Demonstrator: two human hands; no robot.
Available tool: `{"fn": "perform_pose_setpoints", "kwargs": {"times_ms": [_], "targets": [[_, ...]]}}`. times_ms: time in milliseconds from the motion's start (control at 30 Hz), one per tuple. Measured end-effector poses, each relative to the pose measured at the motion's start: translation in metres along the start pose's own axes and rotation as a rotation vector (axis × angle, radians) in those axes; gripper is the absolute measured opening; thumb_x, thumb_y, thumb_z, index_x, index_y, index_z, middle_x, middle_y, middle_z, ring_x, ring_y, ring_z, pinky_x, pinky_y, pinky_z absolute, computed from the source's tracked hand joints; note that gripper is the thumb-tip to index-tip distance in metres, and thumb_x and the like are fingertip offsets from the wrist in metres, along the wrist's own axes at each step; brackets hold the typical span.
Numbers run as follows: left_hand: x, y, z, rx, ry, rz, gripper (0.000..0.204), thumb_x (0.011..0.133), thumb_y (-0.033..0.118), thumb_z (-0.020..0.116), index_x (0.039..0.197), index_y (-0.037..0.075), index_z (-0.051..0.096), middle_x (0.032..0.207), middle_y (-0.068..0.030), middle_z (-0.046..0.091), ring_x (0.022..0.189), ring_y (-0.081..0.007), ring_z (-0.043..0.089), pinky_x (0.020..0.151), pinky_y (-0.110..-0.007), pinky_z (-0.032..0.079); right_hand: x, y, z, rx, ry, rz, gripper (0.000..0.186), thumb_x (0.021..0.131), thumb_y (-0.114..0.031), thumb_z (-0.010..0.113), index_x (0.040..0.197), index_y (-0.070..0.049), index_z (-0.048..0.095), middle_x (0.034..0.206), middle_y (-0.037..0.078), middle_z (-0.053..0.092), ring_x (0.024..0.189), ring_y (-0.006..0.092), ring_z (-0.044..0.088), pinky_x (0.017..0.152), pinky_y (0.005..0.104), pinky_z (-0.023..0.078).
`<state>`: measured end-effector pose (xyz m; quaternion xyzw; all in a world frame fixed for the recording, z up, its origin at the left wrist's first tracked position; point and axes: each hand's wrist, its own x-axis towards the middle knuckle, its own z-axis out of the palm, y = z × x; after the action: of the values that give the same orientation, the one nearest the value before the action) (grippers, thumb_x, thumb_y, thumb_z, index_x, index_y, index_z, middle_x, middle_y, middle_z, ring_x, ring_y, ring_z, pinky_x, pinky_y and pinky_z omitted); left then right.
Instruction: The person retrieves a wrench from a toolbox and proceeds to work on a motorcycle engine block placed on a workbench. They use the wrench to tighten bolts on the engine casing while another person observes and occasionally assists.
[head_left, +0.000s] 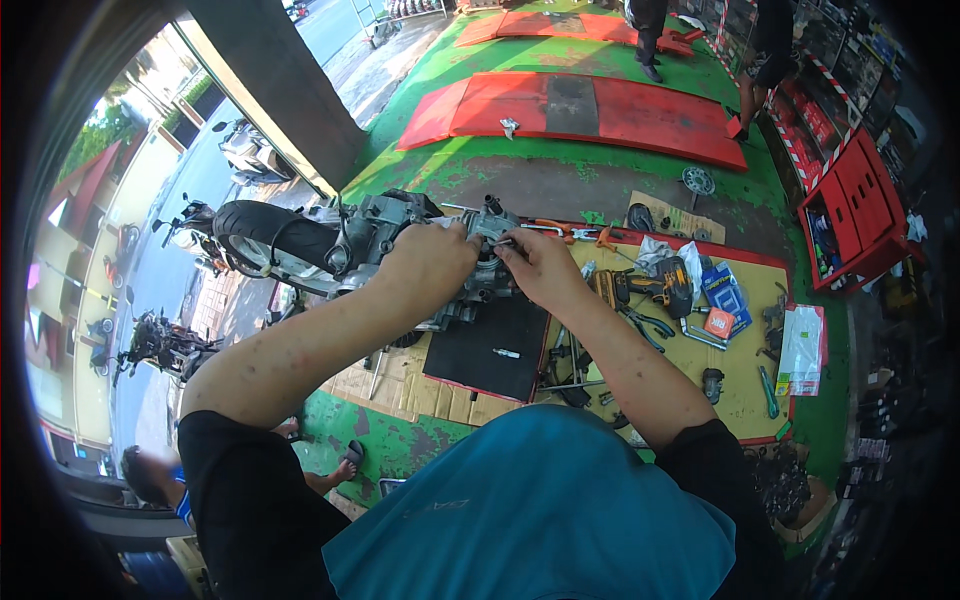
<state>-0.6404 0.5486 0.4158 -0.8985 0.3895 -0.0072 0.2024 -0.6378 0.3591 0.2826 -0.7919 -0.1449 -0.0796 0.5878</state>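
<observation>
Occupying the left part of the counter [740, 390], a grey metal engine [385, 222] is lying under both of the person's hands. The left grip [425, 262] is resting on top of the engine with its fingers curling; whether it is closing on anything, I cannot tell. The right grip [548, 272] is pinching a small part [504, 241] between fingertips at the engine's right end; the part is showing too small to identify.

A black tyre [275, 232] is standing just left of the engine. A black mat [478, 352] is lying on the near side of the engine, carrying a small pale item [506, 353]. To the right of the engine, a yellow-and-black power tool [676, 285], pliers [652, 328], a blue package [728, 297] and a small orange-red box [718, 321] are lying close together. A green-handled tool [769, 393] is lying farther right of the engine.

Well beyond the engine, a red ramp [520, 105] is stretching across the green floor [330, 425]. Motorcycles [165, 345] are standing well left of the engine.
</observation>
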Motion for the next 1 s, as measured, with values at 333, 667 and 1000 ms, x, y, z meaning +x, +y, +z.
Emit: {"fn": "perform_pose_setpoints", "kwargs": {"times_ms": [333,667,1000], "targets": [[0.0,0.002,-0.001,0.0,0.012,-0.012,0.041,0.088,0.009,0.066,0.129,0.007,0.066,0.106,-0.014,0.069,0.093,-0.0315,0.075,0.074,-0.042,0.061,0.005,-0.018,-0.008,-0.107,0.028,-0.013,0.018,0.093,-0.015,0.072,0.099,0.001,0.072,0.078,0.022,0.07,0.07,0.0384,0.068,0.064,0.044,0.05],[-0.003,0.003,-0.001,0.009,0.072,-0.007,0.024,0.093,0.013,0.063,0.114,0.005,0.072,0.101,-0.0113,0.073,0.093,-0.0277,0.075,0.073,-0.039,0.061,0.011,-0.028,-0.009,-0.169,-0.005,0.068,0.02,0.091,-0.019,0.074,0.096,0.0,0.074,0.072,0.019,0.069,0.065,0.0346,0.069,0.063,0.0434,0.051],[-0.002,0.003,0.001,0.011,0.065,0.0,0.023,0.091,0.011,0.065,0.111,0.005,0.073,0.101,-0.0117,0.073,0.091,-0.0277,0.076,0.071,-0.04,0.061,0.011,-0.023,-0.004,-0.077,-0.043,0.146,0.021,0.099,-0.016,0.068,0.101,0.005,0.071,0.063,0.006,0.064,0.047,0.0125,0.061,0.044,0.0308,0.046]]}}
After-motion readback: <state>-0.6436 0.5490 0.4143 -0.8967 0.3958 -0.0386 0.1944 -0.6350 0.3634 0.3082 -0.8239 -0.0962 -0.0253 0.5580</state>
